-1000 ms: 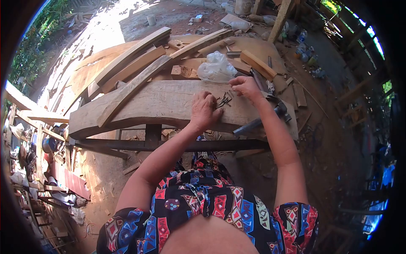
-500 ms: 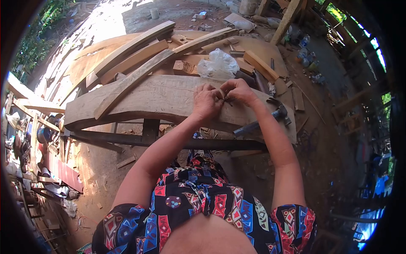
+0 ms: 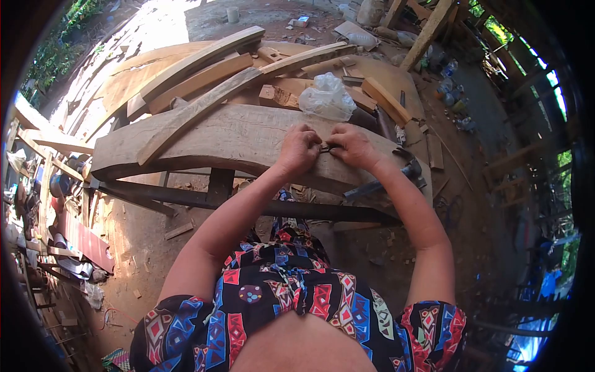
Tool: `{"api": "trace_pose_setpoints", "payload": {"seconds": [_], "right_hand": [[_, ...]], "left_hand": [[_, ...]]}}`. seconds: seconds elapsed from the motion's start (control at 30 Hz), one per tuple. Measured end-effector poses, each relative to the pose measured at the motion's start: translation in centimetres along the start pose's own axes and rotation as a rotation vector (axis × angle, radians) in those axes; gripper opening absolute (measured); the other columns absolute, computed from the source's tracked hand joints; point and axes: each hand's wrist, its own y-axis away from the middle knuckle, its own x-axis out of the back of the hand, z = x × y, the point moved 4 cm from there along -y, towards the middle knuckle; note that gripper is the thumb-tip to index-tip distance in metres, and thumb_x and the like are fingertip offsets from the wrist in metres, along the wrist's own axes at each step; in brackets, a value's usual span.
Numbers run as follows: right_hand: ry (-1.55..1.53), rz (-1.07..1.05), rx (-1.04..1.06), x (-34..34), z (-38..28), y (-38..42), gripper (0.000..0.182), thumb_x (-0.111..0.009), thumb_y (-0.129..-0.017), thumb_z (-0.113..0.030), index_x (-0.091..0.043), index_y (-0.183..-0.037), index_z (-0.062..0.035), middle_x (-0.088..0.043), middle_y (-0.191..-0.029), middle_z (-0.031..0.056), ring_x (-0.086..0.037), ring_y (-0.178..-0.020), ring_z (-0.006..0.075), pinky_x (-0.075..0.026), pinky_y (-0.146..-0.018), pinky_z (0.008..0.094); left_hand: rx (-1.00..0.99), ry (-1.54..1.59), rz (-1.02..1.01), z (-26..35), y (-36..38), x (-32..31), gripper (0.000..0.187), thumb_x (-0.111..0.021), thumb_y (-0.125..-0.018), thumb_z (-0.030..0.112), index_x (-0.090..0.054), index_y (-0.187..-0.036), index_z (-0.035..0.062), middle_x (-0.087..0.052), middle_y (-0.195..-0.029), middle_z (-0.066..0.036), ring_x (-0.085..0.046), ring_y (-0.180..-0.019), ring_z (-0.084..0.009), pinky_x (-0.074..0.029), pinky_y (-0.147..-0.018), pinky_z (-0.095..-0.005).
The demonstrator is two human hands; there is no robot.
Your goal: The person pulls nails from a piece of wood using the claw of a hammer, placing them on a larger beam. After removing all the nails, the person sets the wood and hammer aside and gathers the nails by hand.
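Observation:
Both my hands are close together over a thick curved slab of wood (image 3: 229, 133). My left hand (image 3: 299, 150) has its fingers pinched at one side of a small, thin dark piece (image 3: 325, 148); its exact kind is too small to make out. From the other side, the fingertips of my right hand (image 3: 352, 146) grip the same piece. A hammer (image 3: 365, 189) lies on the slab's right end, partly hidden under my right forearm. Just beyond my hands sits a crumpled clear plastic bag (image 3: 328, 98).
A narrow curved wooden strip (image 3: 192, 118) lies across the slab's left part. Behind are several more timbers (image 3: 204, 80) and a short block (image 3: 385, 99) on a broad wooden surface. A dark beam (image 3: 297, 209) runs below the slab. Bottles (image 3: 449, 93) lie on the ground at right.
My hands have drawn slightly apart, and the small dark piece between them shows more plainly. My right hand has lowered a little, its fingers flatter. The view has shifted slightly.

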Motion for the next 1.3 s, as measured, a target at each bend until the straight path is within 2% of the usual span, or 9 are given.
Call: {"api": "trace_pose_setpoints", "payload": {"seconds": [0.43,0.6,0.73,0.83,0.9,1.03,1.1,1.2,1.3], "right_hand": [[0.277,-0.307,-0.158,-0.2,-2.1,-2.4,0.023,-0.055,-0.071,-0.004,-0.060,-0.093,-0.0014,-0.059,-0.099,0.0185,-0.058,-0.097,0.0357,-0.047,-0.085,0.0415],[0.271,-0.290,-0.202,-1.0,-1.0,-3.2,0.015,-0.058,-0.065,-0.005,-0.058,-0.080,-0.0014,-0.061,-0.085,0.0189,-0.059,-0.089,0.0362,-0.048,-0.078,0.0414],[0.125,-0.276,-0.286,0.1,-0.4,-3.9,0.014,-0.063,-0.061,-0.006,-0.064,-0.074,-0.0019,-0.064,-0.080,0.0205,-0.063,-0.084,0.0349,-0.050,-0.077,0.0404],[-0.053,-0.277,-0.340,0.8,0.4,-4.5,0.015,-0.066,-0.059,-0.008,-0.065,-0.072,-0.0018,-0.064,-0.072,0.0167,-0.065,-0.077,0.0293,-0.051,-0.073,0.0366],[-0.408,-0.290,-0.592,1.2,1.1,-4.5,0.014,-0.066,-0.059,-0.006,-0.065,-0.072,-0.0013,-0.063,-0.065,0.0119,-0.064,-0.065,0.0205,-0.052,-0.063,0.0327],[-0.525,-0.275,-0.512,1.0,-1.0,-7.0,0.012,-0.059,-0.063,0.000,-0.062,-0.075,0.0021,-0.059,-0.063,0.0046,-0.058,-0.057,0.0126,-0.048,-0.051,0.0268],[-0.446,-0.208,-0.310,0.4,-2.1,-8.2,0.015,-0.059,-0.062,0.000,-0.063,-0.077,0.0020,-0.061,-0.066,0.0067,-0.059,-0.058,0.0119,-0.047,-0.048,0.0241],[-0.762,-0.145,-0.450,2.0,-2.5,-7.1,0.018,-0.059,-0.064,-0.001,-0.065,-0.080,0.0010,-0.063,-0.070,0.0069,-0.060,-0.060,0.0117,-0.049,-0.051,0.0250],[-0.354,-0.313,-0.460,3.5,-2.1,-5.4,0.017,-0.060,-0.071,-0.004,-0.067,-0.086,-0.0020,-0.066,-0.074,0.0067,-0.061,-0.064,0.0139,-0.052,-0.060,0.0285]], "left_hand": [[0.080,0.181,0.114,-0.4,0.4,1.0,0.016,-0.060,-0.079,0.010,-0.066,-0.093,0.0041,-0.059,-0.099,-0.011,-0.058,-0.097,-0.0259,-0.045,-0.085,-0.0337],[0.522,0.953,0.142,-1.5,0.0,0.6,0.026,-0.050,-0.091,0.016,-0.060,-0.108,-0.0013,-0.059,-0.111,-0.011,-0.056,-0.102,-0.0195,-0.046,-0.086,-0.0314],[0.628,1.148,0.121,-0.8,-0.3,0.8,0.036,-0.044,-0.095,0.023,-0.053,-0.118,-0.0031,-0.057,-0.113,-0.015,-0.055,-0.104,-0.0247,-0.044,-0.092,-0.0350],[0.742,1.262,0.077,-0.6,-0.7,0.5,0.042,-0.038,-0.096,0.027,-0.047,-0.123,-0.0043,-0.055,-0.117,-0.017,-0.054,-0.108,-0.0269,-0.041,-0.097,-0.0375],[0.807,1.301,0.007,-0.2,-1.0,-0.1,0.044,-0.033,-0.097,0.028,-0.046,-0.124,-0.0047,-0.053,-0.122,-0.018,-0.052,-0.111,-0.0279,-0.039,-0.099,-0.0387],[0.777,1.467,-0.048,-0.3,-1.2,-1.2,0.041,-0.032,-0.098,0.027,-0.048,-0.120,-0.0036,-0.053,-0.120,-0.017,-0.052,-0.110,-0.0281,-0.043,-0.096,-0.0417],[0.831,1.504,0.127,0.0,-0.9,-0.6,0.037,-0.030,-0.097,0.028,-0.053,-0.109,0.0006,-0.059,-0.101,-0.010,-0.059,-0.089,-0.0269,-0.051,-0.079,-0.0402],[0.924,1.640,0.129,-2.2,-0.8,-1.5,0.038,-0.028,-0.098,0.029,-0.051,-0.108,0.0007,-0.059,-0.098,-0.010,-0.059,-0.087,-0.0297,-0.053,-0.075,-0.0427],[0.961,1.699,0.111,-4.3,-0.5,-1.8,0.036,-0.028,-0.097,0.032,-0.048,-0.111,0.0054,-0.058,-0.102,-0.009,-0.059,-0.088,-0.0313,-0.052,-0.083,-0.0445]]}}
